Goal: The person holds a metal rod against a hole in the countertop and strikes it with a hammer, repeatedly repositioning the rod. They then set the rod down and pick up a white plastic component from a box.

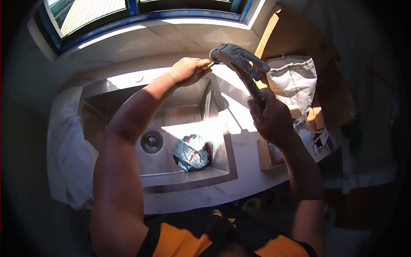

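Note:
My right hand (272,118) is wrapped round the handle of a claw hammer (242,62), held up over the counter to the right of the sink. The hammer's face is close to the fingertips of my left hand (189,71), which are pinched on a small thin rod (211,64) above the sink's back right corner. What the rod is, I cannot make out. Below my arms, a crumpled blue-green cloth (192,153) lies in the steel sink (160,120), right of the round drain (152,141).
A white drawstring bag (293,83) and brown cardboard (299,36) stand at the right. Nearer is an open box (269,156) with small items. White cloth (70,150) drapes over the counter's left end. A window (141,17) runs along the back wall.

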A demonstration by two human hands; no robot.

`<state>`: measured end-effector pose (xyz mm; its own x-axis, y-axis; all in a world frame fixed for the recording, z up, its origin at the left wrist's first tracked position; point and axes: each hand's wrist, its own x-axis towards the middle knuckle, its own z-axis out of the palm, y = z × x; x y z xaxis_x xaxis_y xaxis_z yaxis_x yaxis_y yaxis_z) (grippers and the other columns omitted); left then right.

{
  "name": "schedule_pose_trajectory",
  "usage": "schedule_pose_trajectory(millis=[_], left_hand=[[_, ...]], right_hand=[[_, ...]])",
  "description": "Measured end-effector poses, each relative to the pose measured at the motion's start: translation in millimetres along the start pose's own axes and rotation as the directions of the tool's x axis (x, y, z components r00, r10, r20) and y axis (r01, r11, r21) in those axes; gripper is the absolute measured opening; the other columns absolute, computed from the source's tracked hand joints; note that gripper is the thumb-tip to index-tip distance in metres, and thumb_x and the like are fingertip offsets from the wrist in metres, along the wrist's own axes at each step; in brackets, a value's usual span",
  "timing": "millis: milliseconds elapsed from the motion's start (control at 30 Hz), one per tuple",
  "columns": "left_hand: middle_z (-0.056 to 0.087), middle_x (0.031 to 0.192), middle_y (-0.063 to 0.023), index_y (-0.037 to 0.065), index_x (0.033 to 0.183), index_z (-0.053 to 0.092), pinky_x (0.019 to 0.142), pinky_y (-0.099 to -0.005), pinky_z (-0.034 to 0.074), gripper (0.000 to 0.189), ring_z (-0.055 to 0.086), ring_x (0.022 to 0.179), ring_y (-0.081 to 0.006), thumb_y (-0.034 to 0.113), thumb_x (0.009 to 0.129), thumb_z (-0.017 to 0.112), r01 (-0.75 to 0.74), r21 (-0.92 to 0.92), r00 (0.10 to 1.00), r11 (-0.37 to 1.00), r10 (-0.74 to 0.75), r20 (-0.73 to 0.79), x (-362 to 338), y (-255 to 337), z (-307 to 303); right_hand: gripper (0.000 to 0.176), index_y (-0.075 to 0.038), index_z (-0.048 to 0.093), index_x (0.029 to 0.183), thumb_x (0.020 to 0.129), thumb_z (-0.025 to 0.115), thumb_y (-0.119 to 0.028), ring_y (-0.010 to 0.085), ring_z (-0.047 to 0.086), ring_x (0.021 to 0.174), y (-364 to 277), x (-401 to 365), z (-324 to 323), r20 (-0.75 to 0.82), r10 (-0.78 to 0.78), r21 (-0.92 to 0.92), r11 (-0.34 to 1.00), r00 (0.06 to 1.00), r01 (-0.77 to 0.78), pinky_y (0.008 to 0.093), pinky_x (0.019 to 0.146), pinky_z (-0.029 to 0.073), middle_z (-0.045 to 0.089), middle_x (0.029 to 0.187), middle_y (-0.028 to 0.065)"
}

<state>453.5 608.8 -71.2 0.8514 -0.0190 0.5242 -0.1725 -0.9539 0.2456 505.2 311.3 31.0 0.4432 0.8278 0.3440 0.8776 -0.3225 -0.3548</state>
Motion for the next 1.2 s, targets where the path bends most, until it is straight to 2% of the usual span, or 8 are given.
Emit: schedule_pose_trajectory(millis=[167,200,333,400,900,1067,1100,1200], left_hand=[[0.062,0.08,-0.012,0.007,0.093,0.056,0.065,-0.0421,0.051,0.013,0.062,0.075,-0.0337,0.019,0.089,0.06,0.0,-0.021,0.999,1.0,-0.001,-0.054,-3.3,-3.4,5.8],[0.063,0.08,-0.0121,0.008,0.093,0.057,0.066,-0.0421,0.051,0.012,0.063,0.075,-0.0332,0.018,0.089,0.06,0.022,-0.033,0.999,0.999,-0.023,-0.037,-5.7,-0.6,8.0],[0.064,0.079,-0.0133,0.008,0.096,0.058,0.067,-0.0421,0.05,0.012,0.063,0.076,-0.033,0.018,0.09,0.06,0.114,-0.032,0.993,0.993,-0.115,-0.013,-1.0,-0.7,-2.2],[0.063,0.073,-0.0136,0.008,0.091,0.053,0.065,-0.0449,0.048,0.018,0.062,0.073,-0.0357,0.026,0.091,0.057,0.288,-0.268,0.939,0.919,-0.326,-0.111,6.3,4.0,-9.6],[0.063,0.078,-0.0141,0.008,0.09,0.054,0.065,-0.0474,0.048,0.019,0.061,0.073,-0.0357,0.028,0.092,0.053,-0.004,0.15,0.948,0.989,-0.044,0.316,54.5,23.1,-15.9],[0.061,0.073,-0.0132,0.006,0.089,0.055,0.063,-0.0466,0.048,0.017,0.06,0.07,-0.0361,0.023,0.091,0.055,-0.078,0.154,0.923,0.985,0.013,0.384,70.7,34.8,-9.7],[0.062,0.075,-0.0128,0.006,0.09,0.056,0.064,-0.0467,0.049,0.017,0.061,0.072,-0.0357,0.023,0.091,0.054,-0.084,0.162,0.911,0.983,0.01,0.413,73.7,34.8,-8.1],[0.063,0.082,-0.0125,0.007,0.093,0.056,0.067,-0.0469,0.049,0.017,0.061,0.077,-0.0353,0.023,0.091,0.054,-0.127,0.109,0.895,0.986,0.066,0.441,78.0,31.3,-0.8]], right_hand=[[0.022,-0.004,0.052,0.096,0.088,0.062,-0.023,0.0353,0.065,0.065,2.1,-13.8,8.5,-0.244,-0.188,0.117,0.968,0.951,0.222,0.0423,0.059,0.052,0.062,0.069,0.016],[0.022,-0.004,0.052,0.096,0.089,0.062,-0.022,0.0358,0.065,0.068,-0.9,-7.3,4.9,-0.018,0.001,0.006,1.0,1.0,-0.001,0.0415,0.061,0.052,0.062,0.071,0.0165],[0.021,-0.004,0.051,0.096,0.09,0.06,-0.022,0.0309,0.064,0.064,-9.5,-7.8,-13.4,-0.142,0.089,0.18,0.982,0.986,-0.063,0.0381,0.061,0.051,0.06,0.07,0.0143],[0.017,-0.003,0.051,0.097,0.091,0.059,-0.017,0.0235,0.062,0.063,-7.0,-21.7,-20.6,-0.176,0.119,0.317,0.947,0.977,-0.058,0.0343,0.061,0.049,0.06,0.069,0.0105],[0.018,0.001,0.053,0.102,0.092,0.057,-0.014,0.0165,0.056,0.073,30.1,-56.7,0.7,-0.103,0.33,0.686,0.707,0.938,-0.173,0.0307,0.069,0.046,0.057,0.08,0.0078],[0.018,0.002,0.051,0.105,0.092,0.055,-0.01,0.015,0.057,0.074,36.1,-58.3,23.8,-0.33,0.275,0.654,0.756,0.903,0.008,0.0285,0.069,0.046,0.056,0.08,0.0076],[0.017,-0.001,0.043,0.097,0.095,0.05,-0.016,0.0079,0.041,0.049,19.8,-50.2,29.9,-0.364,0.303,0.738,0.671,0.881,0.075,0.0221,0.046,0.037,0.044,0.062,0.0023],[0.016,-0.001,0.043,0.099,0.095,0.048,-0.016,0.0076,0.041,0.049,24.3,-54.3,55.5,-0.316,0.343,0.804,0.592,0.885,0.057,0.0216,0.046,0.037,0.043,0.061,0.0014]])
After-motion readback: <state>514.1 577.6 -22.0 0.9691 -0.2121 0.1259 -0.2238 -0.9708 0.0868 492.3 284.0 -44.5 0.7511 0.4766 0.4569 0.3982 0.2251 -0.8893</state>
